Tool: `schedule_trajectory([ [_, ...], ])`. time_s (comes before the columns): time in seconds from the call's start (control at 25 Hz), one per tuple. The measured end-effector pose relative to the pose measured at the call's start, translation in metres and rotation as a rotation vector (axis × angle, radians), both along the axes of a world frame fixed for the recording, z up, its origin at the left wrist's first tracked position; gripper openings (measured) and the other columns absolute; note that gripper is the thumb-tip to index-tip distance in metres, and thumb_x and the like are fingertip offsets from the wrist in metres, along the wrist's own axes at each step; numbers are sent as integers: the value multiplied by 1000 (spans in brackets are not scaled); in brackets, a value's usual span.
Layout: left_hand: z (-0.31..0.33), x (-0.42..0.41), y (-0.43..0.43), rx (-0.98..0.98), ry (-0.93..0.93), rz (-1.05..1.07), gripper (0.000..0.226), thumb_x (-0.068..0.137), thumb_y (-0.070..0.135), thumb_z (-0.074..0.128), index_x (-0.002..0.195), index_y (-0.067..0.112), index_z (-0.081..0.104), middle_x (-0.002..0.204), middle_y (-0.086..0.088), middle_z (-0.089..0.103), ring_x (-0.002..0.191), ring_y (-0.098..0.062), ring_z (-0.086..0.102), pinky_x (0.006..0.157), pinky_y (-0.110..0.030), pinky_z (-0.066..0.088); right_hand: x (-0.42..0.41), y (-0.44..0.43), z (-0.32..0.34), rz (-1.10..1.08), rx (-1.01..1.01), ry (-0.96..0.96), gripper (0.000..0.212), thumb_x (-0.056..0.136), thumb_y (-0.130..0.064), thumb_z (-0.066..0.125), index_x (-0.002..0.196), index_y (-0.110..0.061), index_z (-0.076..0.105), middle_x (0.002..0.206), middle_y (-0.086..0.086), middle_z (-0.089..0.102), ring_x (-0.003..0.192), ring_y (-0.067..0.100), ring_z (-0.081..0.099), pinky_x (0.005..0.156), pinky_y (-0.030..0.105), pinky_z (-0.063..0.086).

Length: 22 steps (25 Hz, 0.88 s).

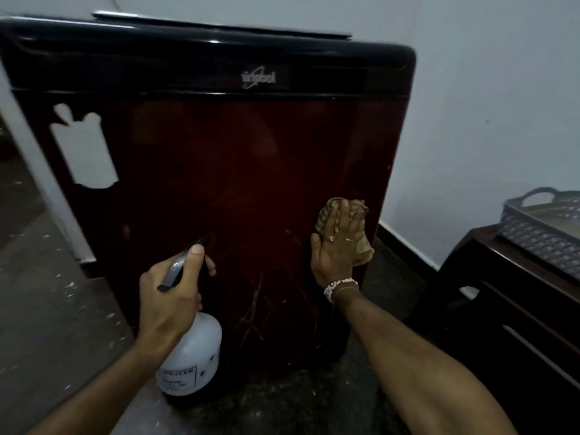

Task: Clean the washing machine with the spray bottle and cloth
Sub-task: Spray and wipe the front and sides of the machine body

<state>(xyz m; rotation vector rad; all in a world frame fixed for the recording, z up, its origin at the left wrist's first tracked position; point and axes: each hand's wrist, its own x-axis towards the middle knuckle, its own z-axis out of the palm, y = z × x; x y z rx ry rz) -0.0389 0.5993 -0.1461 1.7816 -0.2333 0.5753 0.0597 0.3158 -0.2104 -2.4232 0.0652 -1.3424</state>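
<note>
While the left hand (171, 290) kept a closed grip around the neck and black trigger head of the spray bottle (191, 353), thumb on top and nozzle pointing at the panel, the right hand (337, 246) lay flat on the machine front. Bottle body white, translucent, with a printed label low on its side; it hung upright just in front of the lower left part of the panel.

Washing machine (219, 171): top-loader, dark maroon front, black top band with a silver brand badge (258, 78) at centre. White sticker (83, 149), blank and bottle-shaped, on the upper left of the front. Pale scratches or streaks showed low on the panel, between the two hands.

Right hand open, fingers spread, pressing a brownish crumpled cloth (351, 227) against the lower right of the front, near the machine's right edge. Cloth bunched under the fingers and sticking out above and to the right of them. Rings on two fingers; white bead bracelet (339, 285) at the wrist.

Right of the machine, against the pale wall: a dark wooden cabinet (514, 306) with a grey perforated basket (546, 221) on top. Floor (37, 309) grey, speckled with white flecks.
</note>
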Motion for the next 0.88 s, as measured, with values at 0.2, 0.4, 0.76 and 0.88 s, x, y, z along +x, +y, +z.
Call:
schedule_trajectory([
  [0.2, -2, -12, 51, 9, -40, 44, 58, 95, 61, 45, 73, 15, 73, 51, -2, 66, 38, -15, 57, 39, -24, 46, -4, 107, -9, 75, -101, 15, 77, 101, -41, 31, 159, -19, -14, 166, -2, -22, 152, 36, -22, 122, 56, -14],
  [0.4, -19, -23, 105, 55, -95, 143, 56, 99, 54, 45, 73, 13, 74, 53, 13, 66, 44, -12, 61, 46, -24, 46, -6, 233, -22, 185, -200, -34, 77, 102, -45, 32, 160, -20, -12, 167, -3, -19, 153, 35, -19, 123, 58, -8],
  [0.76, -75, -25, 169, 39, -29, 250, 52, 98, 53, 49, 72, 15, 72, 55, 13, 66, 46, -5, 58, 50, -25, 44, 1, 336, -64, 289, -273, -84, 77, 101, -41, 44, 161, -17, 1, 168, -1, -13, 155, 34, -12, 123, 61, -3],
  [0.88, -97, -18, 163, 46, -9, 255, 51, 100, 53, 49, 74, 15, 71, 57, 8, 66, 47, -13, 60, 50, -34, 49, -4, 331, -104, 317, -328, -69, 91, 95, -38, 57, 161, -15, -1, 168, 0, -14, 155, 35, -12, 123, 61, -4],
])
